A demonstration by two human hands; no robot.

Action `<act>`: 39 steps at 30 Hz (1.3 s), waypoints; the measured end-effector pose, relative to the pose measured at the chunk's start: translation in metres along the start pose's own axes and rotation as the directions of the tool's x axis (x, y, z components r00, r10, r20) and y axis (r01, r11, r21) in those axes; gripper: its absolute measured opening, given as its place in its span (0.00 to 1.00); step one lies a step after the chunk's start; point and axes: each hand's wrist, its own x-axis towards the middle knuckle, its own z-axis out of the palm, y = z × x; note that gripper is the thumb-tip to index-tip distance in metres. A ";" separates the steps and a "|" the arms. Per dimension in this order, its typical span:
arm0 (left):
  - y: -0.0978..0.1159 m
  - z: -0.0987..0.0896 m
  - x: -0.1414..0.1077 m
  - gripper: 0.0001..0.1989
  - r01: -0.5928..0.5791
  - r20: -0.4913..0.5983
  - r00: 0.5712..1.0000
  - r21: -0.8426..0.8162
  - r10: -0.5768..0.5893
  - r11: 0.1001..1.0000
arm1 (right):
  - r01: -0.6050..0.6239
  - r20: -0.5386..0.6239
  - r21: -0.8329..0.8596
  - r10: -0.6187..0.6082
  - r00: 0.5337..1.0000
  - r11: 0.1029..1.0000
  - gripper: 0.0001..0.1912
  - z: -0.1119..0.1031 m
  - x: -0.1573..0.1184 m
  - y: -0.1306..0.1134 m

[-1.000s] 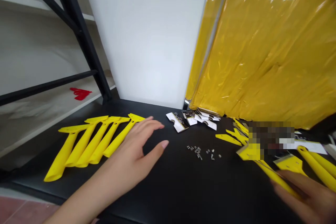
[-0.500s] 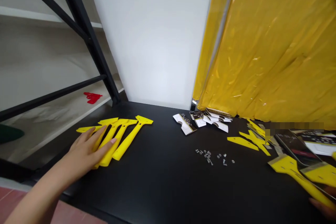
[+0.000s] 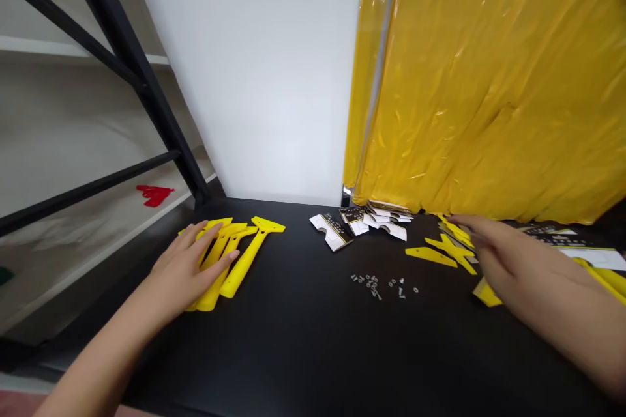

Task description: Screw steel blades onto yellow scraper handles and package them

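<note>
Resting the left hand on yellow plastic scrapers at the left end of the bench, fingers spread and flat; right hand, fingers pressed together, reaches loose yellow scraper pieces near the right end, any pinch hidden.

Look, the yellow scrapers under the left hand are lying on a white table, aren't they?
Not quite: the table is black, not white, as the head view shows. The rest is right: the yellow plastic scrapers are lying on it, under the left hand.
</note>
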 end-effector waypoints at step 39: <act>0.190 -0.034 0.015 0.13 0.340 0.362 0.894 -0.932 0.263 0.128 | -0.196 0.103 0.254 0.175 0.979 0.947 0.16 0.038 0.056 -0.039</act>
